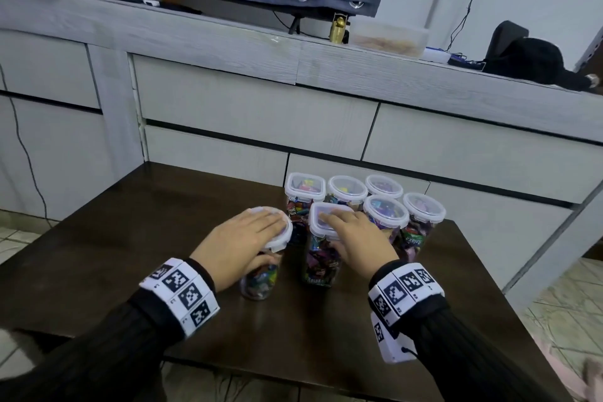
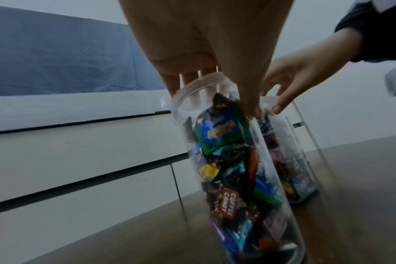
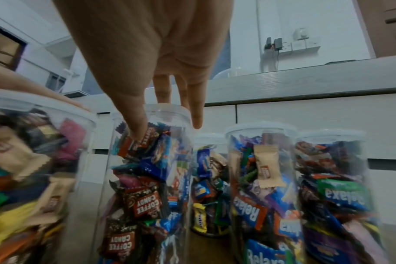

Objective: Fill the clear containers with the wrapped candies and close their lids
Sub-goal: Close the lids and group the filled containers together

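Sleeves (image 1: 98, 352) over dark table (image 1: 98, 254), pale drawers (image 1: 254, 108) behind

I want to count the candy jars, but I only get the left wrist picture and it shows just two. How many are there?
Observer: The head view shows seven candy jars grouped on the dark table.
Operator: Do they all have lids on?
Observer: Yes, all seven. Two lids are square and five are round.
Operator: Which one is the other hand on?
Observer: The right hand rests on the front square lid, right beside your jar.
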Tool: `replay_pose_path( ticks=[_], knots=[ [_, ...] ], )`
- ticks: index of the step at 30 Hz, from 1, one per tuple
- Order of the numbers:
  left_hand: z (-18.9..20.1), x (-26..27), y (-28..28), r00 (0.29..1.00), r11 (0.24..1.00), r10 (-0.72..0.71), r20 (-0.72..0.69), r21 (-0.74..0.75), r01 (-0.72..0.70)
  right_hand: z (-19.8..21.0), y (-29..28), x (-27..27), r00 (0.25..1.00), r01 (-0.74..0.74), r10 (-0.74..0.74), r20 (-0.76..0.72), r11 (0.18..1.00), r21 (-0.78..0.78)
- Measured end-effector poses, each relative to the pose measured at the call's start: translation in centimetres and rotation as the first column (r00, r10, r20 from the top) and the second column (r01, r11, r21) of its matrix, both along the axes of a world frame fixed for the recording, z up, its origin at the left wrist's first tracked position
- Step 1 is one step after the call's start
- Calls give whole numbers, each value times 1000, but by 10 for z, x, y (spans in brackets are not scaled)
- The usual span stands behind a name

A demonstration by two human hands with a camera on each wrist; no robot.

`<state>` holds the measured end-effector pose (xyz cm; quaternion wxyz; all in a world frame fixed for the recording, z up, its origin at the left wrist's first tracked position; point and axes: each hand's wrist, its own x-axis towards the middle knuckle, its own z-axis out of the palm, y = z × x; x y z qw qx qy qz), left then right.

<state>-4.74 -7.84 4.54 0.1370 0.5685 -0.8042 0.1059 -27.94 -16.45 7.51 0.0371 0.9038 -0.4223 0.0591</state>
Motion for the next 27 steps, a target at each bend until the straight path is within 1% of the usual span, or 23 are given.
replay_pose_path(
  ticks=[3,6,8,12,16,20,24,27],
  knots=[
    [9,13,3,998,998,58,21,10,-58,0,13,15,998,-59,59,7,998,0],
    [19,29,9,975,982,184,127,4,-186,-2,25,37,992,-126,126,19,992,-5],
    [24,39,13,957,968,246,156,13,-251,-4,31,55,988,-152,153,21,988,-20],
    [24,59,15,931,941,326,162,37,-336,-7,34,93,984,-174,174,20,984,-36],
    [20,82,11,894,913,394,214,24,-408,-9,25,126,984,-172,174,24,983,-64],
    [21,106,-5,871,887,445,210,31,-461,-10,6,159,983,-177,179,26,982,-62],
    [20,132,-31,876,878,465,129,58,-475,-9,-21,194,986,-164,165,27,985,-57],
    [19,152,-55,871,870,481,101,68,-489,-9,-45,219,988,-149,151,31,986,-71]
  ],
)
